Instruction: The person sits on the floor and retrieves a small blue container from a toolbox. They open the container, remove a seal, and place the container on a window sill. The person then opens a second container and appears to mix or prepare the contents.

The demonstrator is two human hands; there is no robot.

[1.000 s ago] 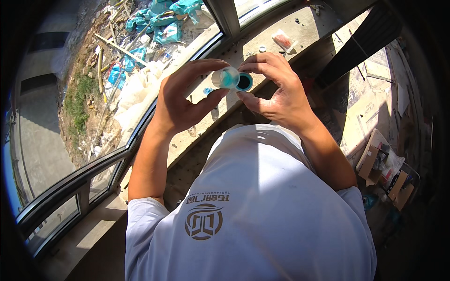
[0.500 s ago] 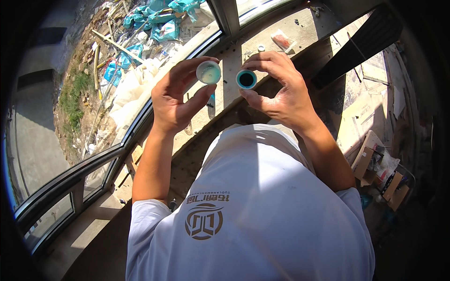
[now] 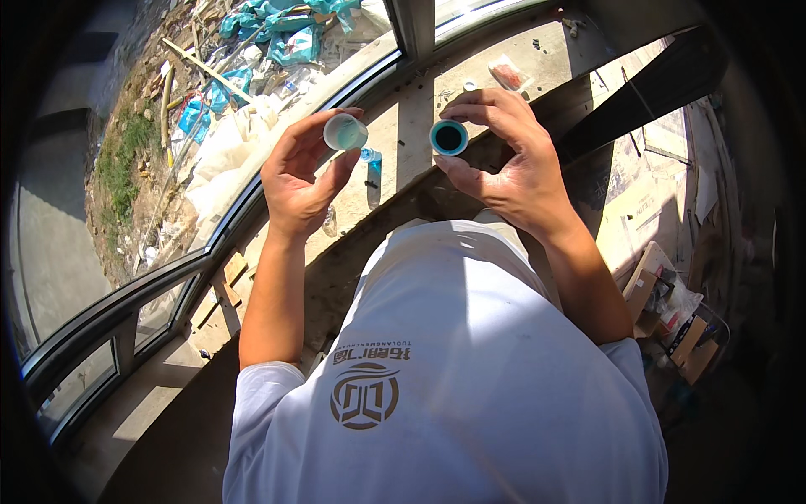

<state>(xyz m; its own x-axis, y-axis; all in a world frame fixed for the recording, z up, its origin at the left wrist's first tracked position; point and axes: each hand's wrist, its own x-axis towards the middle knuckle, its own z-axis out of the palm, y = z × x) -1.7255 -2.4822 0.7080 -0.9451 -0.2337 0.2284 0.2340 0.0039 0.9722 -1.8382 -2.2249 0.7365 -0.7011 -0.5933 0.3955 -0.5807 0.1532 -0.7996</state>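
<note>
In my left hand (image 3: 295,186) is a small whitish cup (image 3: 345,133), pinched at its sides between thumb and fingers; its inside looks pale green. My right hand (image 3: 522,160) grips another small cup (image 3: 449,139) with a light blue rim and a dark, nearly black round middle; whether that is liquid I cannot tell. The two cups are level with each other and apart, above a dusty ledge (image 3: 416,118). Just right of my left hand, a small clear bottle with a blue upper part (image 3: 372,172) is on the ledge.
A packet with reddish contents (image 3: 509,74) and a small white round piece (image 3: 469,85) lie on the ledge beyond my right hand. A dark window frame (image 3: 239,202) runs along the left, with rubble and blue bags (image 3: 294,46) outside. A dark panel (image 3: 642,88) and cardboard box (image 3: 642,298) are at right.
My left hand has shifted left with its cup, uncovering more of the blue-topped bottle. The cup in my right hand has moved slightly to the right. Both grips stay closed.
</note>
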